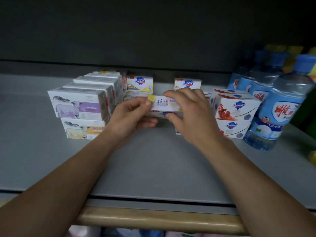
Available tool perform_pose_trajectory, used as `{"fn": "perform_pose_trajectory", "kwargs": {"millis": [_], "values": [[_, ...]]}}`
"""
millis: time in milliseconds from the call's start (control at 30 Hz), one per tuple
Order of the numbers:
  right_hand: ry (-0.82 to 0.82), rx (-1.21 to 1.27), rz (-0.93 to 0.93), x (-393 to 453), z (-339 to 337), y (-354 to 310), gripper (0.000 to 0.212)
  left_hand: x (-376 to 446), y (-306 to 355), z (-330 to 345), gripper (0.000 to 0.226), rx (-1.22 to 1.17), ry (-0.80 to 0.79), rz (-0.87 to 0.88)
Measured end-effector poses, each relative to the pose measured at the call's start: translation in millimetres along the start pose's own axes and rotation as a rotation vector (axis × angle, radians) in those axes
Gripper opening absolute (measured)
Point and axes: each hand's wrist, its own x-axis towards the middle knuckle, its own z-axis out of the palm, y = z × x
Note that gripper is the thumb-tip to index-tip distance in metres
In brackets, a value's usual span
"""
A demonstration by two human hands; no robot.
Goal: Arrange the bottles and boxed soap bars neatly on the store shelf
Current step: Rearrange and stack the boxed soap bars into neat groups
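Shelf: grey store shelf (153, 161), bare front for facing stock.
Bottles: blue-capped bottles (280, 106) far right.
Boxes: sheep soap boxes (78, 104) left, pomegranate Safeguard boxes (236, 108) right.
Hands: your left hand (131, 115) and right hand (191, 110) pinch the yellow Safeguard box (164, 102) by its ends, likely squaring it mid-shelf.

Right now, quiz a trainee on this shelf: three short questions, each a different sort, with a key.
1. True or false: both hands grip one soap box.
2. What sits rightmost? A) sheep-picture boxes B) blue-capped bottles C) pomegranate boxes
3. Fill in: the purple sheep box rests on a ___ sheep box.

Key: 1 true, left hand and right hand both; 2 B, blue-capped bottles; 3 yellow.
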Motion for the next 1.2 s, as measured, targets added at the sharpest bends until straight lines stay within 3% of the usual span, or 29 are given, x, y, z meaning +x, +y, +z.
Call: {"fn": "perform_pose_trajectory", "kwargs": {"millis": [133,233,367,467,633,833,1200], "values": [[-0.042,-0.078,0.046,11.4,-8.3,5.2,0.045,7.1,-5.7,-3.7,0.018,0.064,0.109,-0.005],[-0.083,-0.146,0.085,34.7,-20.4,17.9,0.042,11.8,-15.7,-11.8,0.021,0.453,0.17,0.03],[-0.157,-0.382,0.098,77.3,-28.7,43.2,0.038,8.5,-25.5,-14.9,0.041,0.896,0.086,-0.008],[-0.23,-0.536,0.205,108.0,-22.2,63.2,0.03,7.0,-29.2,-11.9,0.034,1.069,0.023,0.073],[-0.364,-0.537,0.336,141.0,3.6,80.8,0.033,9.9,-38.5,-13.7,0.047,1.379,-0.162,0.065],[-0.507,-0.554,0.334,147.0,25.5,89.1,0.033,14.8,-43.8,-19.1,0.058,1.351,-0.161,0.061],[-0.531,-0.61,0.288,134.7,25.4,87.8,0.038,15.2,-37.3,-18.6,0.054,1.26,-0.122,-0.021]]}}
